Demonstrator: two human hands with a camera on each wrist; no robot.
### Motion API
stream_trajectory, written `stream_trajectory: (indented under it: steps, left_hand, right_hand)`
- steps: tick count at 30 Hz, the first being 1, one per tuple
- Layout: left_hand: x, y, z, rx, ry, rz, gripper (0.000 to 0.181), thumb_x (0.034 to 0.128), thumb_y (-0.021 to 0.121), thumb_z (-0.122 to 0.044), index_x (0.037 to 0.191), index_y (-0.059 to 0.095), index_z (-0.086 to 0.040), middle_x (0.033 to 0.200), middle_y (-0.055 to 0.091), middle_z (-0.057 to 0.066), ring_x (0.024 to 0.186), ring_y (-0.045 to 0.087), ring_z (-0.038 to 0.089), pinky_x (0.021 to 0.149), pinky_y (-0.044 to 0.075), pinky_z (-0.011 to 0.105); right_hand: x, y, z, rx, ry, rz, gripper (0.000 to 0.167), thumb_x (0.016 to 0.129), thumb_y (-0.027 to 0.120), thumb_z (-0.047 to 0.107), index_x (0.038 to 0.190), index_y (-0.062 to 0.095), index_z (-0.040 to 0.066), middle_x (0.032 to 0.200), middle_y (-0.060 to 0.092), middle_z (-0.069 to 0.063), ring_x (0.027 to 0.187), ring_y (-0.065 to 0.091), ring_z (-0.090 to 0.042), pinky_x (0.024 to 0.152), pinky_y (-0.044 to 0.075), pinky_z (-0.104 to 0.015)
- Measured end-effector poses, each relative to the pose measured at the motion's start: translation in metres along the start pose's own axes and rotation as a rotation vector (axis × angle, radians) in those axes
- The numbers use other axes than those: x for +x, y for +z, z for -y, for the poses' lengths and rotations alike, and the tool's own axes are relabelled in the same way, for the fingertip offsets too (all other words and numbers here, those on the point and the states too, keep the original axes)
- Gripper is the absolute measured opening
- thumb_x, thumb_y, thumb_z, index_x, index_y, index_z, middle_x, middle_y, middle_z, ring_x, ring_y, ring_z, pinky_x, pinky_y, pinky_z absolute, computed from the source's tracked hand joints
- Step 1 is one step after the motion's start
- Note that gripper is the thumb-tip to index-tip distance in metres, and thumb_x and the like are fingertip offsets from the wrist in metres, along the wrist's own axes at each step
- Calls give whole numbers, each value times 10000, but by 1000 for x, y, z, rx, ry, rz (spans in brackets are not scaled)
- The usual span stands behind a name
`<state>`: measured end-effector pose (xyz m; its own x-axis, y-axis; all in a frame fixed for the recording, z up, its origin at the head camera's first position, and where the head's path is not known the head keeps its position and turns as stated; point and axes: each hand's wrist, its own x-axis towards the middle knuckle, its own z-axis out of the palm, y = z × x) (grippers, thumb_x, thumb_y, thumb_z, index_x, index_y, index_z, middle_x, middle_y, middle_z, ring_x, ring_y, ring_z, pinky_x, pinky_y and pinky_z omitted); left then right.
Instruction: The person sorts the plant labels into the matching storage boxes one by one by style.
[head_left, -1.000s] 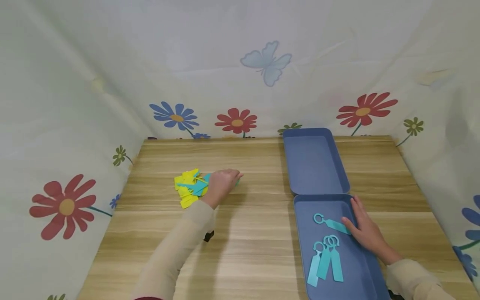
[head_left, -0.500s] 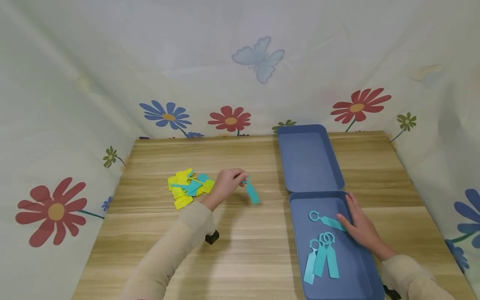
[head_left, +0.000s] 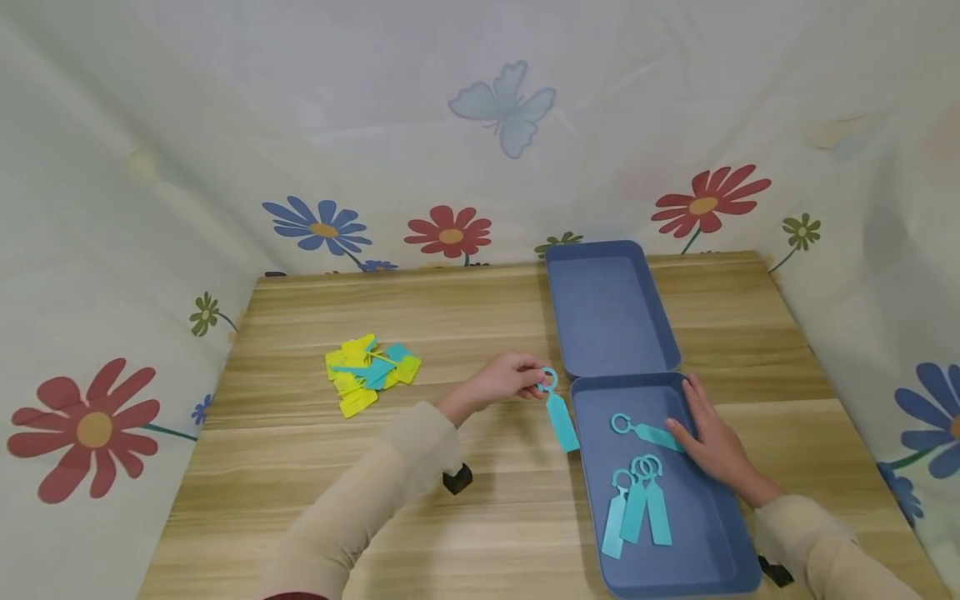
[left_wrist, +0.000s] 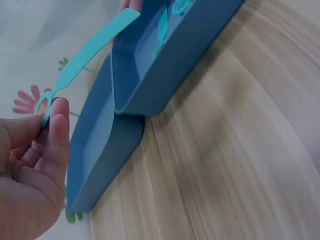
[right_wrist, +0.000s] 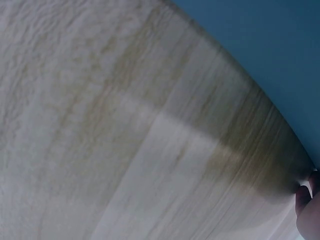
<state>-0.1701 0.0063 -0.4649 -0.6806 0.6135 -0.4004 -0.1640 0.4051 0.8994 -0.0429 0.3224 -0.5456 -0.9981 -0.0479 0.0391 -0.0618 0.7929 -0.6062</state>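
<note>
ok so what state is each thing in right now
left hand: pinching a tag
held teal tag: gripped at its ring, off the table
right hand: resting on near tray's right edge
near tray: open side up, four teal tags inside
three tags: bunched together
lone tag: lying apart from those three
far tray: open side up
yellow and teal tags: heaped on the table

Tags [head_left: 562,423]: are looking like smooth plastic
Trays [head_left: 611,312]: are looking like matt plastic
Tabletop [head_left: 517,508]: is showing wood grain
Sleeves [head_left: 382,483]: are looking like matt cloth
Wall sheet [head_left: 360,108]: is looking matt, creased
</note>
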Motion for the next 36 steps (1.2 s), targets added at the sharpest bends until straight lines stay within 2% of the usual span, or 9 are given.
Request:
stream_trajectory:
  steps: [4,10,14,17,22,26,36]
  left_hand:
    - [8,20,-7,-1,-27,50,265,918,450,-104,1146,565,-33,919,622,77,721,609,88,759,517,331]
    - [23,49,-14,42,-12,94,259,911,449,-66,1131,573,-7,765,598,52,635,580,82,710,525,330]
    - [30,65,-18,72,-2,115,270,913,444,-66,1145,565,-2,744,594,42,618,575,80,611,510,230]
    - [34,75,-20,111,4,123,273,914,446,-74,1150,565,-9,747,602,39,622,587,91,590,502,207]
    - [43,88,-17,213,27,116,270,909,453,-75,1140,577,-12,757,631,46,617,605,105,570,495,186]
    - [50,97,-10,359,41,99,271,906,446,-80,1131,593,-48,753,635,14,583,579,51,533,452,133]
    - [56,116,-4,620,33,77,254,903,459,-95,1094,625,-105,743,642,-30,564,549,9,523,401,98]
  right_hand:
    - [1,1,0,-9,-3,4,712,876,521,273,1409,122,23,1480,66,-161,1291,192,-434,885,262,-642]
    - [2,1,-2,-13,-2,12,713,881,511,282,1410,111,21,1484,46,-151,1290,186,-438,885,259,-645]
    - [2,2,-4,-17,-1,10,719,879,514,285,1411,107,24,1480,55,-167,1290,186,-439,889,259,-642]
    - [2,2,-6,-20,3,12,727,878,516,288,1416,94,42,1479,56,-169,1289,186,-442,890,260,-641]
    - [1,2,-5,-17,6,16,733,877,517,290,1419,85,55,1483,46,-159,1293,178,-440,890,258,-643]
    - [1,2,-4,-21,4,14,732,876,521,290,1418,92,48,1480,57,-167,1294,182,-437,891,259,-640]
    - [0,2,-2,-11,0,10,730,875,525,286,1415,101,40,1474,70,-181,1291,187,-437,890,260,-628]
